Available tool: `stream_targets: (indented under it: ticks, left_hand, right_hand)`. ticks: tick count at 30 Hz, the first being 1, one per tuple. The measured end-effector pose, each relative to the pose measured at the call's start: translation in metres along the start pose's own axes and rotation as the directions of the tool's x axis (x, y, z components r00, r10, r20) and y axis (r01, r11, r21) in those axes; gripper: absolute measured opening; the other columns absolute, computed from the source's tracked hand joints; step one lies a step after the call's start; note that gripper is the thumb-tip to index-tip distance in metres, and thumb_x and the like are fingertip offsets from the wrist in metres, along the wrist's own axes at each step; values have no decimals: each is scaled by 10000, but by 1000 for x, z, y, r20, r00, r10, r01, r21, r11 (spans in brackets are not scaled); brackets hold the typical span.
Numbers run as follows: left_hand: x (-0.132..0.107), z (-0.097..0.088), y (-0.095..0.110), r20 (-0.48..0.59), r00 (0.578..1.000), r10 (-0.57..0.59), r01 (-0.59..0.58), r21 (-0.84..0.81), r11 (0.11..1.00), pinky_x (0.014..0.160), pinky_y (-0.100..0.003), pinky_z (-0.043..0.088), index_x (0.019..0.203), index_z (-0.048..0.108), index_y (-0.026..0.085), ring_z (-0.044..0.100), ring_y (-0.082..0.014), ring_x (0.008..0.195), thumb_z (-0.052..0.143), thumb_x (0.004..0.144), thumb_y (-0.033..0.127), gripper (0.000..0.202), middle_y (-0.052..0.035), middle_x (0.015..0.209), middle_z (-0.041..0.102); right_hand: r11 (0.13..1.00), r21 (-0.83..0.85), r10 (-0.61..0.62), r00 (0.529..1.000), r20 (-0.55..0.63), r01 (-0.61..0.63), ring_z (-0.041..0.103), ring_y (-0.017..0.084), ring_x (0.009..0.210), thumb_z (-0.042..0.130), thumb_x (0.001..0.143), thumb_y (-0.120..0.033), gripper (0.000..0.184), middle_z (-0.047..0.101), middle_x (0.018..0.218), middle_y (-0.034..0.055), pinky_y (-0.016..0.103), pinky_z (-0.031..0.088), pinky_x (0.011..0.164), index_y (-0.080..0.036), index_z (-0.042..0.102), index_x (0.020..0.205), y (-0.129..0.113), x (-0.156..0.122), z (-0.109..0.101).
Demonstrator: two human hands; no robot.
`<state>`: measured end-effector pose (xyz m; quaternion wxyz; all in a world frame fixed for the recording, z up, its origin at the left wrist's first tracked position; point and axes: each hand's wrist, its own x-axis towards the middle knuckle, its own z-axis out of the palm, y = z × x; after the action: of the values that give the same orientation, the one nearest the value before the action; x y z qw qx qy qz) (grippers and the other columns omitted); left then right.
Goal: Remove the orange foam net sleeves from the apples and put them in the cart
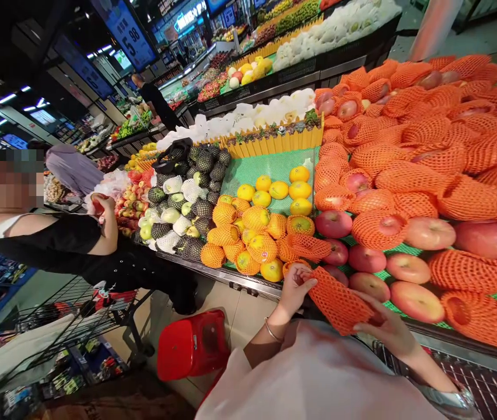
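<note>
My left hand (296,287) pinches the upper left end of an orange foam net sleeve (338,303) at the front edge of the fruit stand. My right hand (386,325) grips the lower right end of the same sleeve, fingers curled round it. The sleeve is stretched between both hands; whether a fruit is inside is hidden. A thin bracelet (271,330) sits on my left wrist. Just beyond lie bare red apples (366,258) and many apples in orange nets (410,181) on green matting.
Yellow-orange citrus (280,190) and netted oranges (248,233) lie left of the apples, then dark avocados (202,207). A person in black (69,245) stands at left holding a red fruit. A shopping cart (56,326) and red basket (193,344) stand below.
</note>
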<state>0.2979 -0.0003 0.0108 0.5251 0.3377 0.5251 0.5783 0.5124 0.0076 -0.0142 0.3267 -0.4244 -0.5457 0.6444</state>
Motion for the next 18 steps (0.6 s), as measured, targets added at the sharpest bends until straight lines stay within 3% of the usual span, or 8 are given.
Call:
stream_targets:
  ticks: [3,6,9,14,18]
  left_hand:
    - [-2,5,-4,-17,997,82,-79,107,991,951,-396,432,873,575,204,559,-210,959,763,669,656,531,-61,964,584]
    - [-5,7,-4,-3,991,131,-125,259,958,1044,-453,391,836,597,211,536,-264,1087,783,657,631,492,-91,1054,570]
    - [-9,6,-1,39,996,84,-92,312,946,949,-439,445,806,566,212,550,-242,951,749,682,655,494,-70,928,561]
    - [-13,6,8,-23,982,188,-165,386,908,922,-413,433,783,551,212,539,-232,938,682,749,669,477,-64,909,536]
    - [-12,8,6,11,997,76,-76,310,948,788,-354,447,790,504,216,505,-185,781,664,720,733,545,-25,783,503]
  right_hand:
    - [999,-45,-8,999,-32,6,732,314,916,840,615,-558,558,754,1036,120,425,647,756,-207,723,1033,-4,0,2]
    - [980,-167,-132,984,-118,112,715,297,945,794,685,-561,468,748,1005,97,429,625,820,-210,730,988,-10,0,3]
    - [953,-231,-244,948,-203,196,696,279,962,763,747,-518,382,737,1000,82,430,597,861,-230,724,993,-15,-1,1]
    - [930,-259,-349,844,-407,260,670,231,829,749,788,-438,285,710,920,66,360,564,698,-236,701,984,-12,-5,-5]
    - [942,-206,-326,868,-374,266,663,221,849,697,824,-472,254,688,892,65,345,558,717,-240,698,926,-3,-5,-12]
